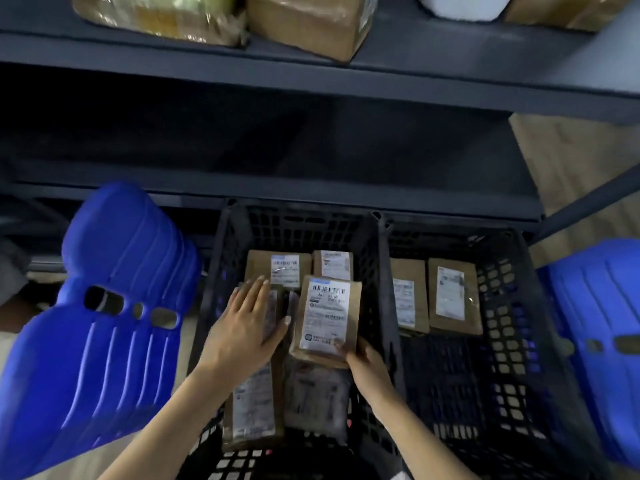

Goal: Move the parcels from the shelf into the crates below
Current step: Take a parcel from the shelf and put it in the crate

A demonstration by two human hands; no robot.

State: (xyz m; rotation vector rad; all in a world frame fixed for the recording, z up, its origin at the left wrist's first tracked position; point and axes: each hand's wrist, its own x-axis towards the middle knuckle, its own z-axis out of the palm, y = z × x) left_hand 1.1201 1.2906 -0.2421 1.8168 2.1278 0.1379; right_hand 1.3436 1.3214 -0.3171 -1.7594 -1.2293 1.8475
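Note:
Two black slotted crates stand side by side under the shelf. The left crate [221, 258] holds several brown labelled parcels. My right hand [363, 367] grips the lower corner of a brown parcel with a white barcode label [325, 317], held over the others in that crate. Flat and open, my left hand [242, 327] rests on a parcel [273, 310] beside it. The right crate [512, 306] holds two brown parcels [452, 296] at its far end. More taped brown parcels [304, 22] sit on the grey shelf [311, 77] above.
A blue plastic chair [104, 334] stands close to the left of the crates, and another blue chair [602, 320] to the right. A lower shelf board [311, 195] runs just behind the crates. Wooden floor shows at the right.

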